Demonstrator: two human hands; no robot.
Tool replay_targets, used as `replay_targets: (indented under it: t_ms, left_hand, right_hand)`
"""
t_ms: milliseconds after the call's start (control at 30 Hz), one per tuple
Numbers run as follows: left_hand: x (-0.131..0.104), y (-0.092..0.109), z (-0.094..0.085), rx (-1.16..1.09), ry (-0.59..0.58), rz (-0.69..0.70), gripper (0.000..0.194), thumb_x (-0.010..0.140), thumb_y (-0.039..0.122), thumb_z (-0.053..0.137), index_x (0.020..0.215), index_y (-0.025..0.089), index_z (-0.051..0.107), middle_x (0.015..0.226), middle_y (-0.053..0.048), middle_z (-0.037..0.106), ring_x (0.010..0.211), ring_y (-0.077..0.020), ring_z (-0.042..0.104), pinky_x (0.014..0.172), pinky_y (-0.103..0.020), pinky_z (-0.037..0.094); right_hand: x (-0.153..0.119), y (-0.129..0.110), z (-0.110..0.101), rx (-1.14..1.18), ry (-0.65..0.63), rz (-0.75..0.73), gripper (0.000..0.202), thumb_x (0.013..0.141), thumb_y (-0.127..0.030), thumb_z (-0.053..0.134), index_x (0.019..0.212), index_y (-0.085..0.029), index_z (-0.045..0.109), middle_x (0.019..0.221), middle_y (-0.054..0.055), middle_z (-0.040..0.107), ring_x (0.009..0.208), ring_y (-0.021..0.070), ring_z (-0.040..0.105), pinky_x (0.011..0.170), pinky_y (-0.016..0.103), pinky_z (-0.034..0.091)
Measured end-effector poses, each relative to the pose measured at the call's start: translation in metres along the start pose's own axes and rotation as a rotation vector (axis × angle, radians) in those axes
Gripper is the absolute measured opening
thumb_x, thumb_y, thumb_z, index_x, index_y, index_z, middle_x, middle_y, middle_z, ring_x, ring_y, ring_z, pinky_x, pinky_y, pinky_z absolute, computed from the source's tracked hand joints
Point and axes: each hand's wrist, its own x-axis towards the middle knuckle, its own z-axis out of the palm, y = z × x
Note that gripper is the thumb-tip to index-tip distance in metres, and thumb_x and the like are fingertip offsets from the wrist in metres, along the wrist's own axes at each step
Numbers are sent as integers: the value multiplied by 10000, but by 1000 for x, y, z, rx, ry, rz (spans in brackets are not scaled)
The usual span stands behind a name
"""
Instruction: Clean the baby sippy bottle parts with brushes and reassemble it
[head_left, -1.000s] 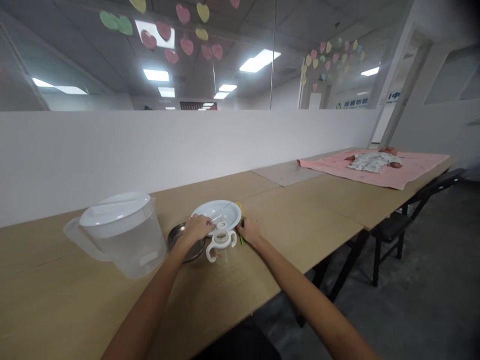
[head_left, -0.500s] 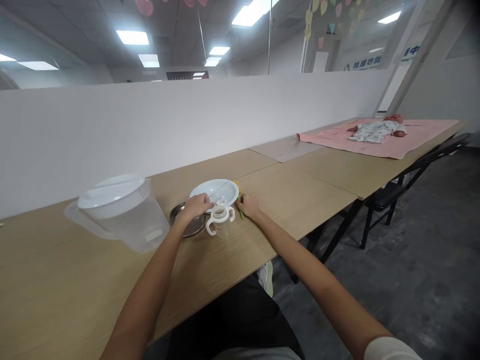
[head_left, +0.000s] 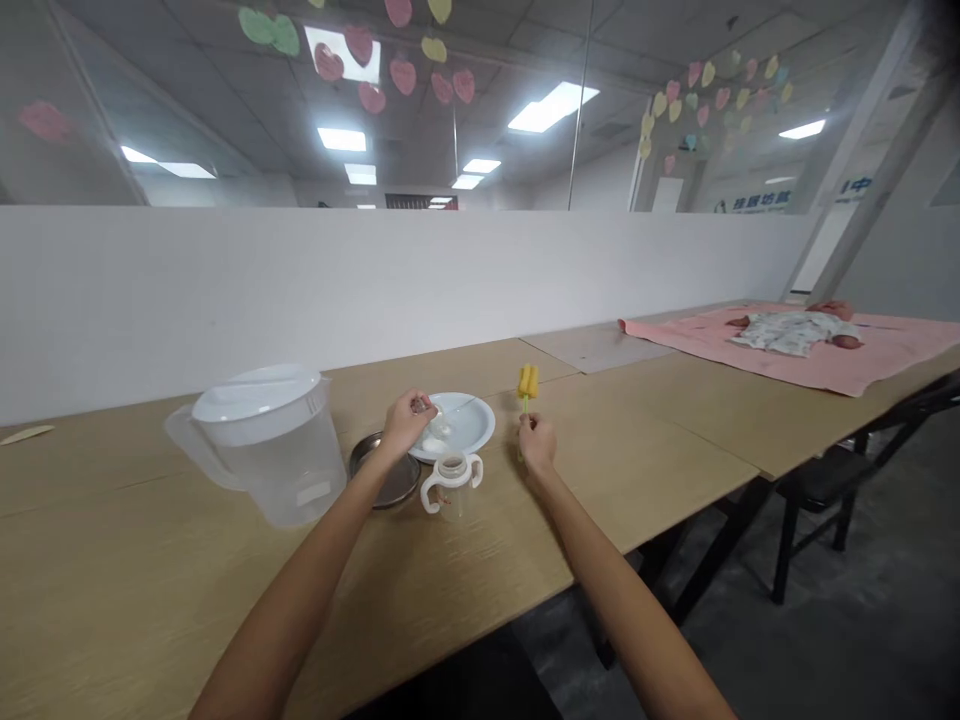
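My right hand (head_left: 537, 440) is closed round the green handle of a yellow sponge bottle brush (head_left: 528, 382), held upright with its head on top. My left hand (head_left: 407, 425) pinches at the left side of a white bowl (head_left: 480, 425). Something small and clear shows at its fingertips, too indistinct to name. Below them, small white parts (head_left: 435, 440) lie in the bowl. A clear baby bottle (head_left: 452, 495) with a white two-handled collar stands uncapped in front of the bowl, between my hands. Partly under my left wrist is a round metal dish (head_left: 397, 487).
A lidded translucent pitcher (head_left: 285, 470) stands on the left of the wooden table (head_left: 600, 450). A baby doll (head_left: 796, 330) lies on a pink mat (head_left: 690, 345) at the far right. Behind the table runs a white wall (head_left: 375, 290); a black chair (head_left: 825, 490) stands at right.
My right hand has lifted the bottle brush from beside the bowl and moved it right, now upright. My left hand has risen slightly over the bowl's left side. The view has tilted up.
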Motion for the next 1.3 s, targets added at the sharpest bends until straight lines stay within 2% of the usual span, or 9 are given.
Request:
replay_targets:
  t_ms: [100,200,267,367,633,833,1067,1300]
  left_hand:
    - [0,-2,1,-184,10,-11,218,534,215,639,709,183,514,733,10,604,708,-144,568,671,-255,434]
    - [-1,-1,2,-321,14,-35,289,486,178,670,724,179,507,733,2,612,720,-148,589,681,-267,463]
    - [-2,0,2,-388,14,-51,302,484,186,689,726,176,509,729,-3,614,725,-148,591,691,-274,469]
    - [-5,4,1,-467,12,-69,322,479,193,721,732,169,525,733,-8,620,738,-148,592,711,-280,471]
    - [-9,13,1,-572,0,-119,311,468,155,742,730,161,574,665,29,605,677,-123,580,699,-252,460]
    - [-10,17,2,-621,-17,-170,290,564,271,755,787,144,619,734,-8,640,683,-127,598,709,-268,467]
    - [-8,15,-1,-662,18,-196,302,581,287,767,795,132,621,726,-13,640,673,-114,586,707,-255,461]
    - [-9,17,-4,-749,7,-220,274,604,283,743,811,146,627,840,-40,636,789,-137,593,737,-271,476]
  right_hand:
    - [-5,-4,3,110,45,-116,418,897,-354,265,931,-153,630,770,79,668,636,173,585,563,250,378]
    - [-15,-12,5,228,86,-394,408,910,-362,270,964,-158,619,856,83,662,761,182,588,671,271,415]
    - [-23,-17,6,233,68,-551,399,920,-358,280,988,-161,620,897,89,655,821,183,584,721,276,421]
    - [-32,-22,6,196,33,-670,380,928,-336,294,1009,-168,626,884,85,652,809,171,588,709,258,421]
    - [-36,-21,3,131,104,-697,328,894,-296,367,901,-160,666,698,38,633,578,119,549,567,220,361]
    - [-36,-22,1,90,124,-702,333,891,-290,364,911,-168,673,721,51,651,630,127,572,598,213,368]
    - [-37,-23,-2,84,134,-696,329,881,-286,376,893,-170,684,695,44,648,601,119,556,579,211,356]
    - [-37,-22,-2,107,138,-728,333,871,-279,382,883,-158,692,658,40,631,584,115,546,576,206,358]
